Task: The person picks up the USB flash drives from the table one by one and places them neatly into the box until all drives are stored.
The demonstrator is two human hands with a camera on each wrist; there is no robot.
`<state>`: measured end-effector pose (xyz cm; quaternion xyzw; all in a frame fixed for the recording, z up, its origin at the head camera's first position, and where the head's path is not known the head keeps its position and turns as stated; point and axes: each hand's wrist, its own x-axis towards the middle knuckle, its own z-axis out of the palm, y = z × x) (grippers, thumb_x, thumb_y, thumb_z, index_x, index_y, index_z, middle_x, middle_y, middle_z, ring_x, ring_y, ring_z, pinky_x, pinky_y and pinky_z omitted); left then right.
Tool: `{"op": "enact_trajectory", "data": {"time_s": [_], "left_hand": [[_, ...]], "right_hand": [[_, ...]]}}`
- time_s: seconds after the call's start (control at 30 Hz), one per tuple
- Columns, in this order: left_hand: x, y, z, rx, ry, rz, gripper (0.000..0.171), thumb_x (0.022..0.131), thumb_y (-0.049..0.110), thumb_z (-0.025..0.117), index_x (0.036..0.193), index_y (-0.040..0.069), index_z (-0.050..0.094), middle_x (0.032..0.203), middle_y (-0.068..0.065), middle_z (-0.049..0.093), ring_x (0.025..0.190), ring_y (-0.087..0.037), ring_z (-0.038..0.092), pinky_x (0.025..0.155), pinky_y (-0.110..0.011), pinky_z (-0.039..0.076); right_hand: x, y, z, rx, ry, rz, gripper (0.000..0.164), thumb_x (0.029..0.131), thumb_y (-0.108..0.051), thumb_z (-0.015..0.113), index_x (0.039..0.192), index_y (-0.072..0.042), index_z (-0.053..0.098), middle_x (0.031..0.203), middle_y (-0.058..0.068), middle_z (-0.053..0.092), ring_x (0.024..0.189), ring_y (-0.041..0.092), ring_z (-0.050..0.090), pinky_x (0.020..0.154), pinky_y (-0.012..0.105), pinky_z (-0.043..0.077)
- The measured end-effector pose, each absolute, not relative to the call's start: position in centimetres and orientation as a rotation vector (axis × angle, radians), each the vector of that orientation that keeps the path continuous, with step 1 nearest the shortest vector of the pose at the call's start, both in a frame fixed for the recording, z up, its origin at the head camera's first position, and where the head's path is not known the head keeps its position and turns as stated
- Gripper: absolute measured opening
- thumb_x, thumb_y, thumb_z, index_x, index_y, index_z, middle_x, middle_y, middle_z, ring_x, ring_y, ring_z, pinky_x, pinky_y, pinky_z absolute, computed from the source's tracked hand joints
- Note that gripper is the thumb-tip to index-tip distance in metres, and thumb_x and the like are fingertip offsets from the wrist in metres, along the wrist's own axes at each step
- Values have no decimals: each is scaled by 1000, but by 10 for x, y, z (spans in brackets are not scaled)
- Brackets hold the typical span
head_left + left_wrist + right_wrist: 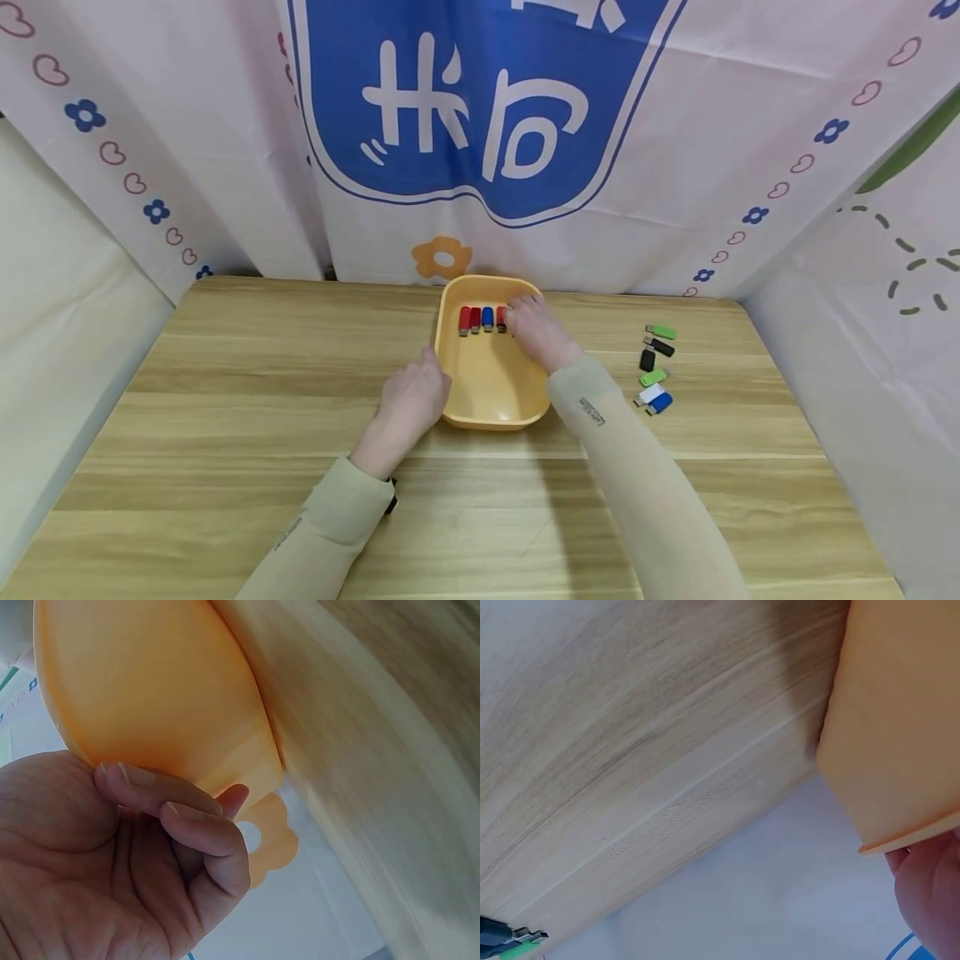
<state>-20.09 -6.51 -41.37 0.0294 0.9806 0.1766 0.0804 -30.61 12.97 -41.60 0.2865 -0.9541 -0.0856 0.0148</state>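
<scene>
A yellow plastic tray (491, 392) stands at the back middle of the table. My left hand (411, 392) grips its left rim; in the left wrist view, curled fingers (199, 825) lie against the outer wall. Inside the tray, along its far part, is a row of USB flash drives: a red one (464, 320), a darker red one (476, 320), a blue one (488, 318) and another red one (501, 318). Over the row's right end, my right hand (542, 332) reaches into the tray. Its fingertips, and whatever is under them, are hidden in both views.
To the right of the tray, several more USB flash drives lie loose on the wooden table (262, 400), among them a green one (662, 332), a black one (648, 360) and a blue one (660, 404). A printed white curtain (360, 229) hangs along the table's back edge.
</scene>
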Motion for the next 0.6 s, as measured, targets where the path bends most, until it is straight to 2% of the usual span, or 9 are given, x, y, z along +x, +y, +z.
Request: {"op": "enact_trajectory", "data": {"time_s": [0.2, 0.37, 0.47, 0.6], "left_hand": [[-200, -66, -415, 114, 2952, 520, 44, 101, 20, 50, 131, -12, 46, 67, -12, 56, 55, -23, 55, 46, -34, 45], [-199, -66, -415, 123, 2955, 524, 43, 101, 19, 50, 130, -12, 46, 67, -12, 56, 55, -22, 55, 46, -34, 45], [-199, -66, -415, 120, 2953, 528, 43, 101, 19, 51, 130, -12, 46, 67, -12, 56, 55, -22, 55, 46, -33, 45], [-200, -66, -415, 110, 2952, 530, 42, 101, 19, 51, 129, -12, 47, 67, -12, 56, 55, -22, 55, 46, -33, 45]], "right_hand": [[-302, 133, -413, 832, -2930, -74, 22, 98, 0, 55, 113, -4, 72, 116, 14, 69, 115, 33, 61, 106, 48, 45], [-294, 139, -411, 782, -2867, 33, 17, 92, -6, 66, 108, -3, 71, 111, 12, 70, 110, 32, 64, 100, 47, 47], [-289, 144, -410, 770, -2809, 104, 21, 89, -9, 72, 108, -1, 71, 109, 13, 70, 106, 32, 66, 99, 47, 49], [-280, 152, -408, 763, -2739, 224, 23, 89, -8, 72, 109, 1, 70, 108, 15, 70, 103, 33, 67, 98, 46, 51]]}}
